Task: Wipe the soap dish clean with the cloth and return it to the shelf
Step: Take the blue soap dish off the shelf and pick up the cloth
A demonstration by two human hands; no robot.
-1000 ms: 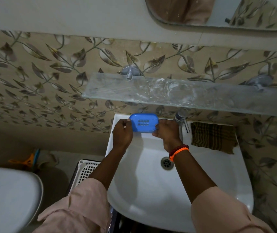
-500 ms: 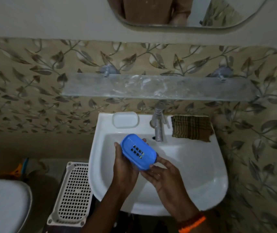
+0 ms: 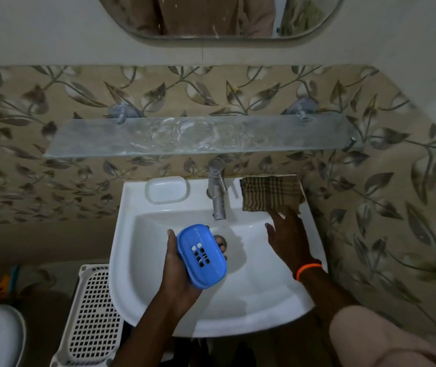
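The left hand grasps the blue soap dish over the bowl of the white sink, thumb along its left edge and fingertips curled around its right side, with the slotted face turned up toward the camera and the long axis running from upper left to lower right. The right hand holds nothing: it reaches forward with fingers spread, its fingertips at the near edge of the checked brown cloth, though whether they touch it is hard to say. The cloth lies flat on the back right corner of the sink rim, just right of the tap, so it sits ahead and to the right of both hands and the right one is plainly nearer. The glass shelf hangs bare above the tap, well apart from the dish; wiping has not begun
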